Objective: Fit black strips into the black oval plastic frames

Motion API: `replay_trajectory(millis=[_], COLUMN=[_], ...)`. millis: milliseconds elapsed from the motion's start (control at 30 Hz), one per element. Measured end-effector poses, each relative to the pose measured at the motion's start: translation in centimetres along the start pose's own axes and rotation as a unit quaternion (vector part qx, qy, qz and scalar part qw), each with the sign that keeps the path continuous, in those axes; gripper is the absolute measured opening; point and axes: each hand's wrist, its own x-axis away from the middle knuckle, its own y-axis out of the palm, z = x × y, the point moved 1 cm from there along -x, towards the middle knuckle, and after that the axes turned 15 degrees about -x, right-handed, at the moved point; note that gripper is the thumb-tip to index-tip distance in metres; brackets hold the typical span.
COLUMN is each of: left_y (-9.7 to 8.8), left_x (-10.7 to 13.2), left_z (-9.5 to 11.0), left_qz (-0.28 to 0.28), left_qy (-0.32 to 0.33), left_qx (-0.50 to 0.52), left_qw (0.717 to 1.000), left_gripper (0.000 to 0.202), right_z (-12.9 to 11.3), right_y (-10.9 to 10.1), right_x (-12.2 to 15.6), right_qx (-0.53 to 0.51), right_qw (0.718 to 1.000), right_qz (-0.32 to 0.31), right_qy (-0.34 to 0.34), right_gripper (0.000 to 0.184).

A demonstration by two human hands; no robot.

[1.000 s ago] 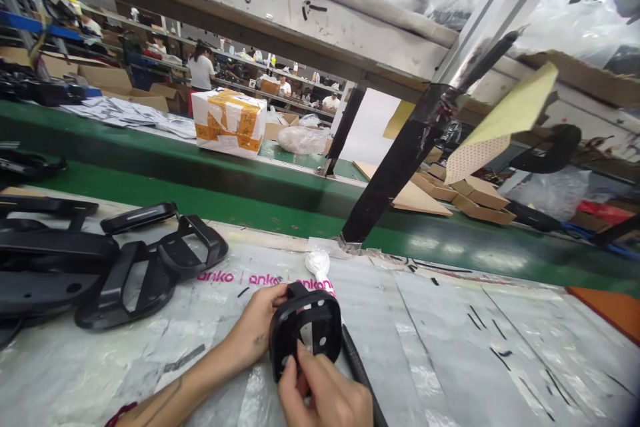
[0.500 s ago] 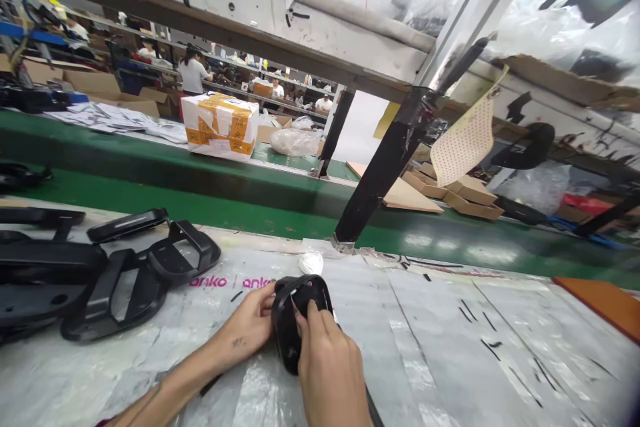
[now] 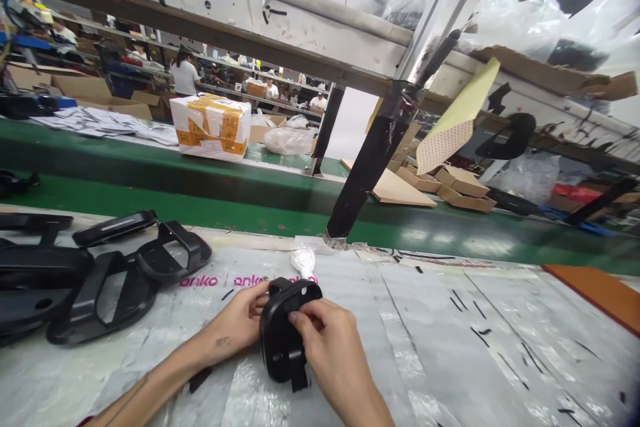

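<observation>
Here, at the far left of the bench, a pile of black plastic frames (image 3: 100, 280) lies on the clear plastic sheet (image 3: 450, 347), well apart from the hands. The left hand (image 3: 240, 320) reaches in from the lower left with the forearm low over the sheet; its fingers are curled around the left edge of the black plastic part (image 3: 283, 330), thumb at the top. The part stands tilted on the sheet near the bench's front centre. The right hand (image 3: 333, 353) comes up from below, wrist bent, fingers pressed together and pinching the part's upper right edge. A white plastic wad (image 3: 303, 259) lies just behind the part.
</observation>
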Motion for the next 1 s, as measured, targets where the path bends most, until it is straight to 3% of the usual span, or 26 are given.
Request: replay_trajectory(millis=[233,333,400,467,567,600,667,800,900,1000], left_y=[-0.5,-0.1,0.2,0.5,1.0,1.2,1.4,1.9,2.2,2.1], left_x=[0.2,0.2,0.2,0.1,0.0,0.0,0.1,0.6,1.2,1.7], left_z=[0.5,0.6,0.6,0.5,0.3,0.2,0.1,-0.1,-0.1,0.1], left_qz=[-0.044,-0.062,-0.038,-0.008,0.023,0.027,0.042,0.077,0.101,0.150], left_qy=[0.001,0.002,0.005,-0.001,-0.004,-0.003,-0.002,0.019,0.034,0.028], left_qx=[0.015,0.036,0.036,0.033,0.031,0.029,0.017,-0.047,-0.097,-0.176], left_qw=[0.999,0.997,0.999,0.999,0.999,0.999,0.999,0.996,0.989,0.972], left_gripper=[0.053,0.051,0.044,0.038,0.038,0.040,0.041,0.049,0.060,0.050], right_z=[1.6,2.0,2.1,2.2,2.6,2.8,3.4,4.2,4.2,4.3], right_y=[1.1,1.1,1.1,1.2,1.3,1.3,1.0,-0.3,-1.0,-0.5], right_x=[0.1,-0.1,-0.1,0.0,0.4,0.5,0.6,0.9,1.1,1.3], right_qx=[-0.030,0.004,0.023,0.047,0.064,0.047,-0.022,-0.153,-0.235,-0.279], right_qw=[0.993,0.993,0.990,0.982,0.959,0.960,0.978,0.987,0.969,0.951], right_qz=[0.091,0.080,0.083,0.130,0.221,0.224,0.171,0.050,0.067,0.119], right_qy=[-0.071,-0.091,-0.109,-0.132,-0.167,-0.162,-0.116,-0.018,0.032,0.066], right_gripper=[0.010,0.012,0.013,0.005,0.022,0.032,0.048,0.042,0.038,0.039])
